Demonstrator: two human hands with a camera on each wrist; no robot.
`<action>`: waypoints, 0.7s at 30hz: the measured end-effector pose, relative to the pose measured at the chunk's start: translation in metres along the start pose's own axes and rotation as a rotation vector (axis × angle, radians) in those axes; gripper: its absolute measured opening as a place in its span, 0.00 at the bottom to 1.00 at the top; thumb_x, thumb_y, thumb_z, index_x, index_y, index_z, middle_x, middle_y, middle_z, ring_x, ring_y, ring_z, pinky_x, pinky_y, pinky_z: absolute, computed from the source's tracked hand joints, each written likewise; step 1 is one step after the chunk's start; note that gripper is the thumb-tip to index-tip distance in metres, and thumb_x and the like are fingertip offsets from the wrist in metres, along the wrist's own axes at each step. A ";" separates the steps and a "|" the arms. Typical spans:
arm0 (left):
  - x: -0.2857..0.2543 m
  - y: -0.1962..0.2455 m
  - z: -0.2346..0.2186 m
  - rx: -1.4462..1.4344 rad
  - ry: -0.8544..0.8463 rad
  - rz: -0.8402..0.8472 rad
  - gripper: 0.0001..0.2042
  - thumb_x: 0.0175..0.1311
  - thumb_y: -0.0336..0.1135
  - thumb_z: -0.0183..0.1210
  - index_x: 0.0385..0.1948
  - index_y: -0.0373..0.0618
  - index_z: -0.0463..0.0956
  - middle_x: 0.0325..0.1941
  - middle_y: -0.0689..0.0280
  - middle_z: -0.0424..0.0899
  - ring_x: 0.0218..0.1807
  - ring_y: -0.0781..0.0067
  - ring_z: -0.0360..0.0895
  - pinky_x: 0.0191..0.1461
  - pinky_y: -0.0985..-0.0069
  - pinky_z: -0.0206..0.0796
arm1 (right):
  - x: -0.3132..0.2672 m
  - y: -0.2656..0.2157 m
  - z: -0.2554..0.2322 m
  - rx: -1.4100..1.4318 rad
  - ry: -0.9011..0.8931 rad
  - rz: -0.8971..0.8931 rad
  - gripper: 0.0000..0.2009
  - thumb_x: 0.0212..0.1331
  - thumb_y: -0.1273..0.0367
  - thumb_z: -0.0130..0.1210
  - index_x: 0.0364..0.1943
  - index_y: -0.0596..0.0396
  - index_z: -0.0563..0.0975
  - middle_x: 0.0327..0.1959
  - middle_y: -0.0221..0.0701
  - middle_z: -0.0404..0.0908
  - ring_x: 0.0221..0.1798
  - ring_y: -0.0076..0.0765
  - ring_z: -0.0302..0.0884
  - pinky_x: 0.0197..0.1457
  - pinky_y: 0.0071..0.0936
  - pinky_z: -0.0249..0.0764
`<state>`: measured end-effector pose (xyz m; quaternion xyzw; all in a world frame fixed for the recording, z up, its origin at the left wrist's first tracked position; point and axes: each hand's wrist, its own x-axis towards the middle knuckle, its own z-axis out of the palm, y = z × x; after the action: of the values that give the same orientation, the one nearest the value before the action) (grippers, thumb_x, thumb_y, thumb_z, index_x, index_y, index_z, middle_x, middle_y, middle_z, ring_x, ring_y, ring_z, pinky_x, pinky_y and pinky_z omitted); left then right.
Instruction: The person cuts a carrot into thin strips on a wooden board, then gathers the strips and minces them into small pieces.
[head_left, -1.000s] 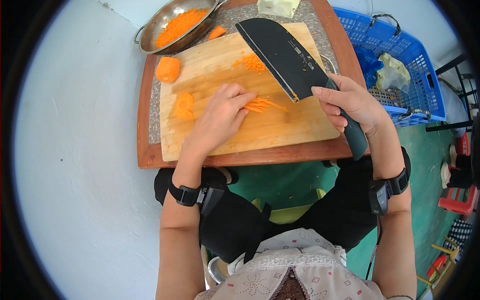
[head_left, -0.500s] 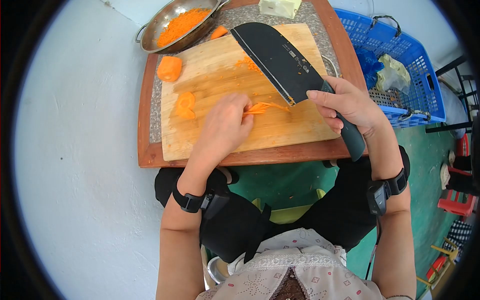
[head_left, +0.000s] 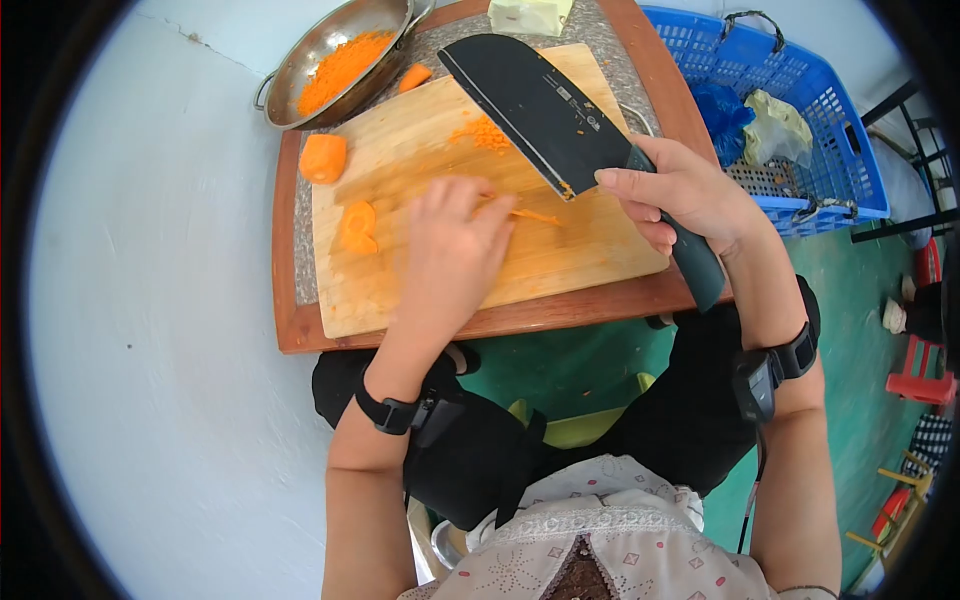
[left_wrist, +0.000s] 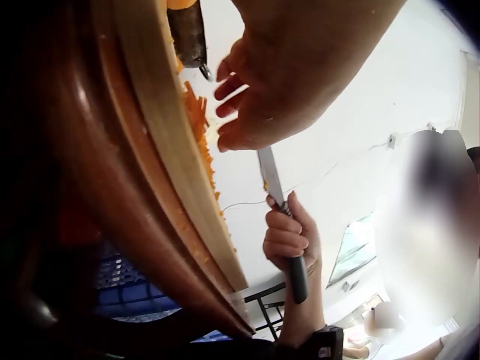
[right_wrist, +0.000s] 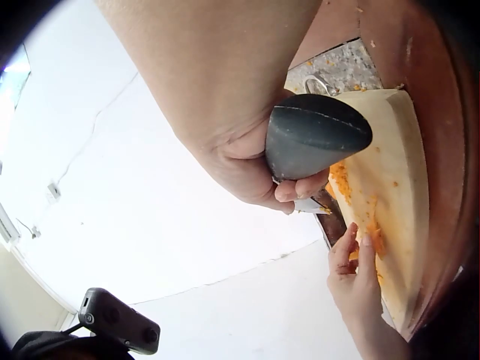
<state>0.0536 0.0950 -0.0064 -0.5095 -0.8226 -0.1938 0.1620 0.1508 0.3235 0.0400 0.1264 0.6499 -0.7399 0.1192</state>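
Observation:
In the head view my right hand (head_left: 690,195) grips the dark handle of a black cleaver (head_left: 540,110), its wide blade slanting over the cutting board (head_left: 590,250). My left hand (head_left: 455,235), blurred by motion, hovers low over the board with fingers loosely bent. In the left wrist view those fingers (left_wrist: 229,105) are spread and hold nothing. Carrot strips (head_left: 535,215) poke out beyond them, partly hidden under the hand. Carrot slices (head_left: 358,228) lie to the left, and finely chopped carrot (head_left: 482,132) is heaped behind the strips.
A carrot chunk (head_left: 323,158) sits at the board's left corner. Behind it a metal pan (head_left: 280,95) holds chopped carrot, with a smaller carrot piece (head_left: 415,77) beside it. A blue plastic basket (head_left: 840,120) stands right of the wooden-edged table (head_left: 680,90).
My left hand has let go of the carrot strips and lifted slightly, its fingers spreading over them. The right hand still holds the cleaver, nearly unmoved. The head view has shifted a little.

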 end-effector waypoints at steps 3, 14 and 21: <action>0.005 -0.001 0.011 0.136 -0.024 0.178 0.10 0.51 0.29 0.64 0.35 0.41 0.83 0.40 0.64 0.78 0.51 0.62 0.72 0.55 0.63 0.61 | 0.002 0.000 0.000 -0.020 0.004 -0.002 0.12 0.62 0.62 0.60 0.37 0.55 0.72 0.17 0.20 0.64 0.13 0.15 0.61 0.16 0.16 0.58; 0.023 -0.005 0.024 0.049 -0.005 0.193 0.05 0.48 0.25 0.64 0.27 0.42 0.79 0.42 0.64 0.78 0.53 0.60 0.71 0.57 0.62 0.58 | -0.004 0.002 -0.006 0.043 -0.010 -0.045 0.12 0.62 0.62 0.60 0.35 0.55 0.71 0.17 0.20 0.65 0.13 0.15 0.62 0.16 0.15 0.59; 0.023 -0.012 0.025 -0.132 0.017 0.046 0.03 0.50 0.25 0.63 0.26 0.43 0.78 0.45 0.63 0.77 0.56 0.59 0.69 0.59 0.60 0.56 | -0.005 0.000 -0.006 0.038 0.009 -0.044 0.12 0.63 0.63 0.59 0.34 0.55 0.71 0.16 0.20 0.65 0.13 0.15 0.62 0.16 0.15 0.59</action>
<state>0.0312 0.1199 -0.0200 -0.5361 -0.7947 -0.2482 0.1393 0.1556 0.3300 0.0404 0.1177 0.6390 -0.7538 0.0976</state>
